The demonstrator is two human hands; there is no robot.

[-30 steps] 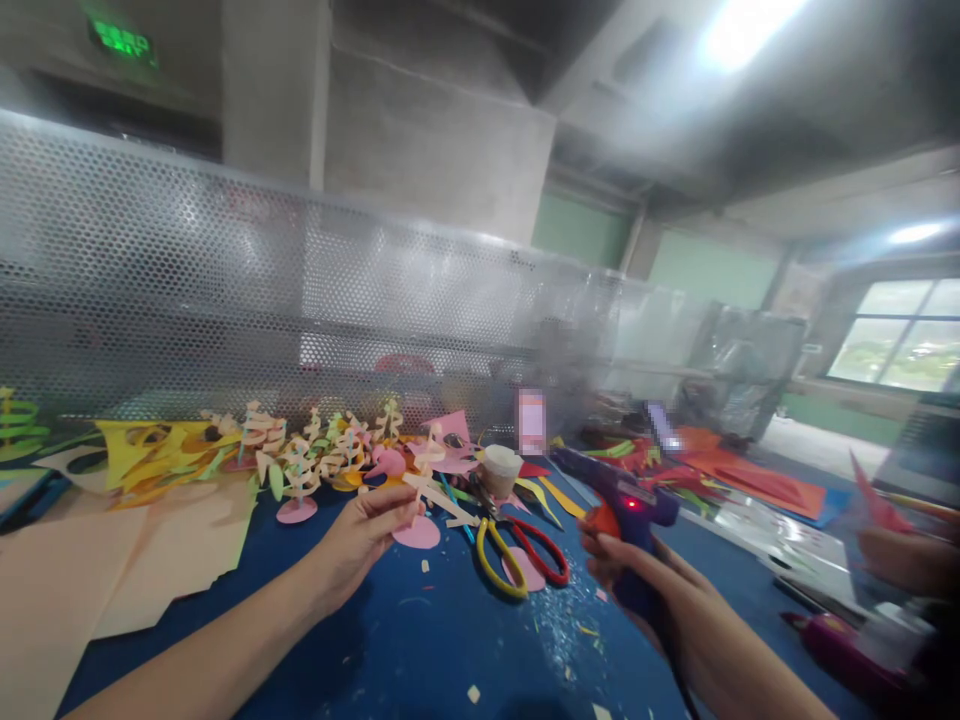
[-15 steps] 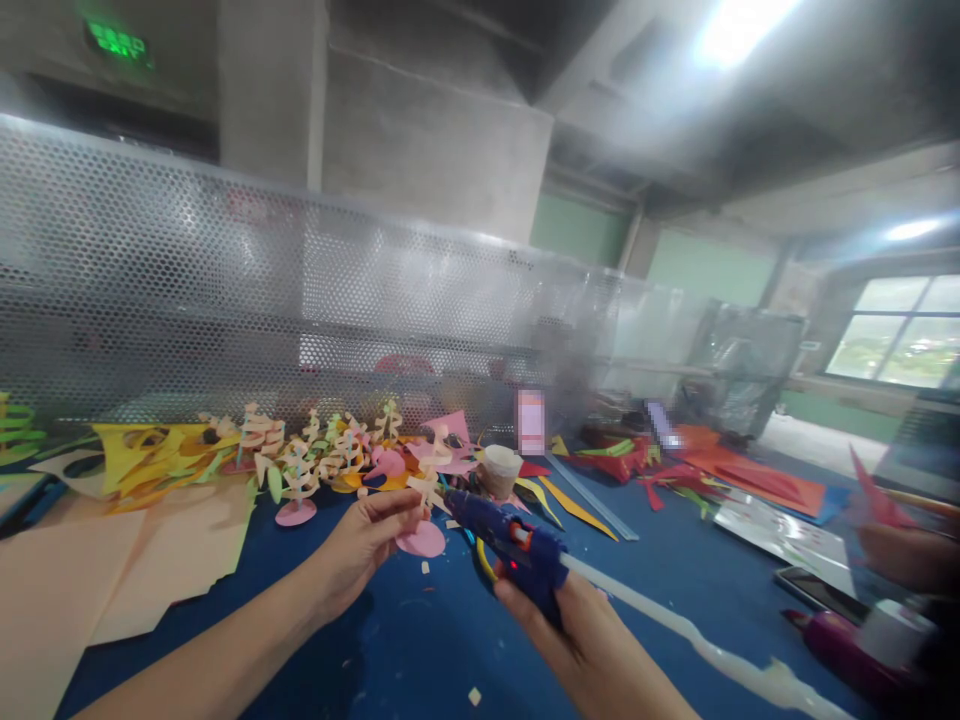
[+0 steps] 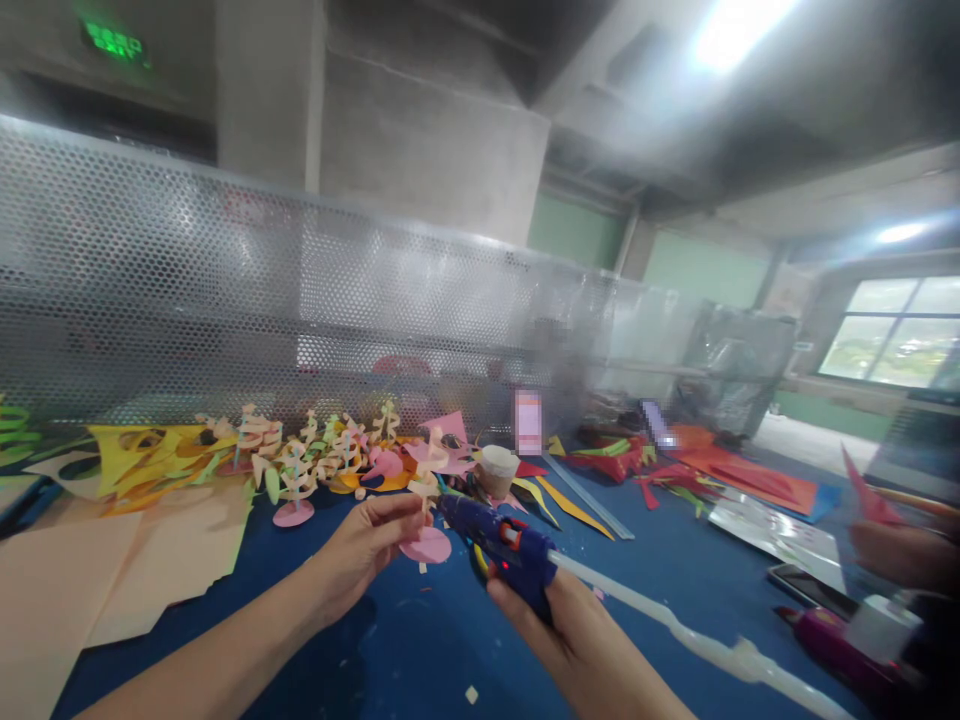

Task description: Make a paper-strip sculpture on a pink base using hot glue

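Observation:
My left hand (image 3: 382,545) pinches a small paper spiral figure (image 3: 427,480) that rises from a round pink paper base (image 3: 427,546). In my right hand (image 3: 551,615) is a blue glue gun (image 3: 499,540) with a small red light lit on its side. Its nozzle points left, close to the paper figure; I cannot tell whether the two touch. A long whitish glue stick (image 3: 652,605) trails from the gun's back toward the lower right. A similar spiral figure on a pink disc (image 3: 293,513) stands left of my left hand.
Peach paper sheets (image 3: 112,570) lie at left, with yellow cut paper (image 3: 142,460) behind. A paper cup (image 3: 497,470) stands beyond the gun. At right are red paper (image 3: 750,475), a dark phone (image 3: 810,590) and another person's hand (image 3: 892,550). A perforated metal screen (image 3: 420,290) borders the back.
The glue gun's nozzle has shifted slightly left and down by the paper figure. The pink base has turned a little in my left hand. The camera view has moved slightly.

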